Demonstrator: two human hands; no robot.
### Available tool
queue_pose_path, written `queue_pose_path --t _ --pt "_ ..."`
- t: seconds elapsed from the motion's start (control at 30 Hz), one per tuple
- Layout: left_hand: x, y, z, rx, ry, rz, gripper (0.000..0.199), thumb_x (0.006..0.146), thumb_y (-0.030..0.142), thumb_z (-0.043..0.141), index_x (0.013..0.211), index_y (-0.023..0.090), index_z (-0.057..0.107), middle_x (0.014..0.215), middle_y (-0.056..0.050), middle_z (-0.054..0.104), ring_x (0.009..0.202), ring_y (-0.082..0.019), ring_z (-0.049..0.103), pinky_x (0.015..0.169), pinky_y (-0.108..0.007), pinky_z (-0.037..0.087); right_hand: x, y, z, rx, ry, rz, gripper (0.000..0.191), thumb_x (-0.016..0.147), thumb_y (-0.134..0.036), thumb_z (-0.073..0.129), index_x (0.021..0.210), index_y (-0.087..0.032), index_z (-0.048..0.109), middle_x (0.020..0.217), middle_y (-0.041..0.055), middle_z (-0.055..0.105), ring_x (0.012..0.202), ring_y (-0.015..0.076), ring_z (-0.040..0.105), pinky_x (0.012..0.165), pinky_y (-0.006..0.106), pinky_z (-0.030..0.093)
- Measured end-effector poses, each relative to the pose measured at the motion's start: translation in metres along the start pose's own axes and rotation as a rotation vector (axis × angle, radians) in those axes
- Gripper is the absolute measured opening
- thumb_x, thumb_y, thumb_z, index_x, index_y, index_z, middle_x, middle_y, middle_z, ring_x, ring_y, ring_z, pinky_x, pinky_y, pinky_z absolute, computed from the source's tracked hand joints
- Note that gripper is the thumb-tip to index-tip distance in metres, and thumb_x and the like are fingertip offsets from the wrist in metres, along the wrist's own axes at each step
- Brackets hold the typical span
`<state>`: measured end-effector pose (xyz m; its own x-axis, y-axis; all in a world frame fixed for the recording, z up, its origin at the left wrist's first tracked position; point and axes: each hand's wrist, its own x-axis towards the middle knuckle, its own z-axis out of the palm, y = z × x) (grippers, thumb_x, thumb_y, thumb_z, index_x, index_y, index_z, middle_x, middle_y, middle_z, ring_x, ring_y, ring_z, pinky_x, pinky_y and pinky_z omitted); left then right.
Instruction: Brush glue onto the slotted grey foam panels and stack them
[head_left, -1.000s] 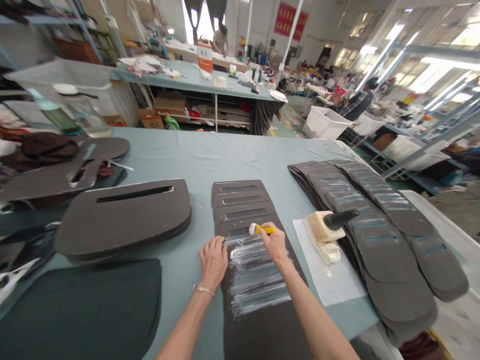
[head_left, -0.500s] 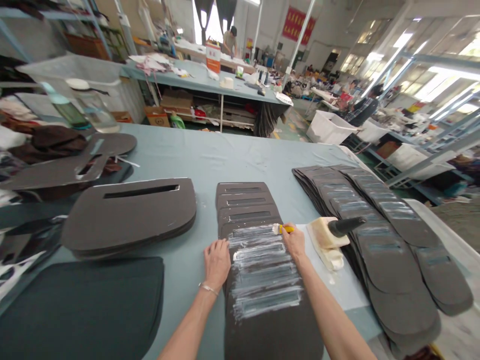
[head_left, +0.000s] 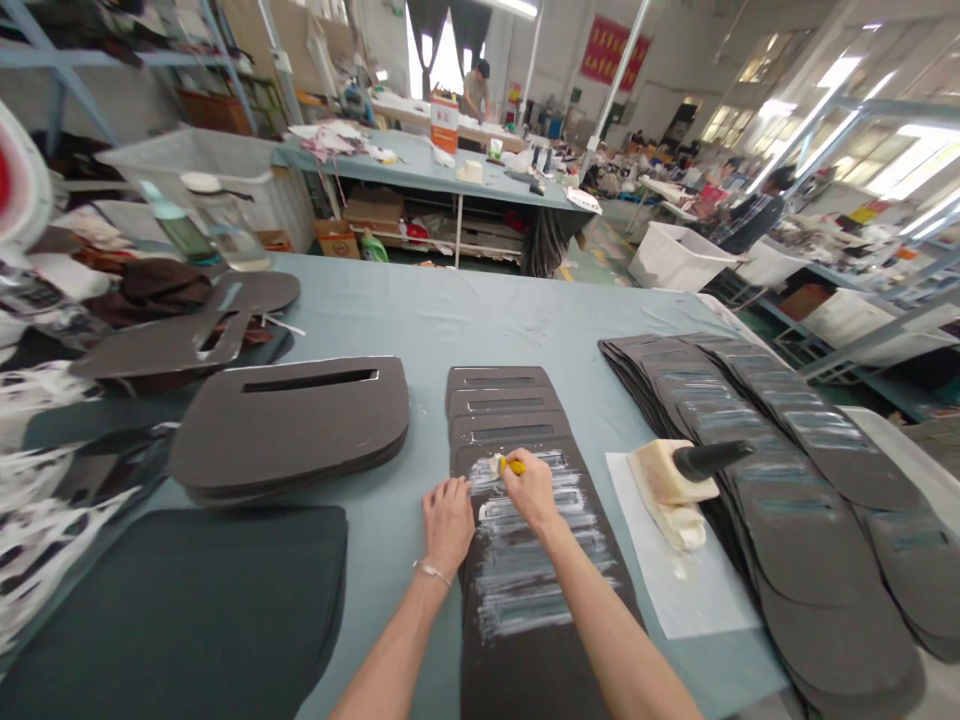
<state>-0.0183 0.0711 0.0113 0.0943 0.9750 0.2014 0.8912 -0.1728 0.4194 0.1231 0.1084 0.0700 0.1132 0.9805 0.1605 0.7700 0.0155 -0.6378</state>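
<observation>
- My left hand (head_left: 448, 525) lies open and flat on the foam, one thin bracelet (head_left: 431, 572) at its wrist.
- My right hand (head_left: 531, 492) is clenched around one small yellow-handled brush (head_left: 511, 466), its white bristles on the foam.
- Beneath both, one overlapping row of slotted dark foam panels (head_left: 525, 560), smeared with white glue (head_left: 540, 570).
- Just right, one crusted cream glue pot (head_left: 664, 480) with a black handle, on one white paper sheet (head_left: 675, 590).
- Beyond it, two fanned rows of slotted foam panels (head_left: 795, 490).
- Left, one stack of D-shaped foam pieces (head_left: 289, 425).
- Far off, one person (head_left: 476, 90) stands behind a long table (head_left: 420, 165).
</observation>
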Motion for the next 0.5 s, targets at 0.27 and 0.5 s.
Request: queue_pose_path --t 0.27,0.5 --pt "0.000 -0.002 0.004 0.005 0.004 0.008 0.031 0.088 0.018 0.036 0.108 0.020 0.059 0.115 -0.010 0.062 0.108 -0.023 0.050 0.091 -0.041 0.035 0.015 0.079 -0.066 -0.177 0.061 0.127 0.021 0.072 -0.022 0.048 0.077 -0.020 0.068 0.072 0.0030 0.068 0.063 0.0155 0.058 0.062 0.023 0.041" --pt "-0.001 -0.001 0.005 0.008 0.008 0.013 0.030 0.088 0.020 0.037 0.107 0.021 0.060 0.116 -0.009 0.061 0.108 -0.023 0.050 0.091 -0.041 0.035 0.021 0.102 -0.090 -0.321 0.065 0.096 0.021 0.074 -0.022 0.048 0.078 -0.022 0.068 0.076 0.0036 0.069 0.068 0.0157 0.060 0.064 0.023 0.038"
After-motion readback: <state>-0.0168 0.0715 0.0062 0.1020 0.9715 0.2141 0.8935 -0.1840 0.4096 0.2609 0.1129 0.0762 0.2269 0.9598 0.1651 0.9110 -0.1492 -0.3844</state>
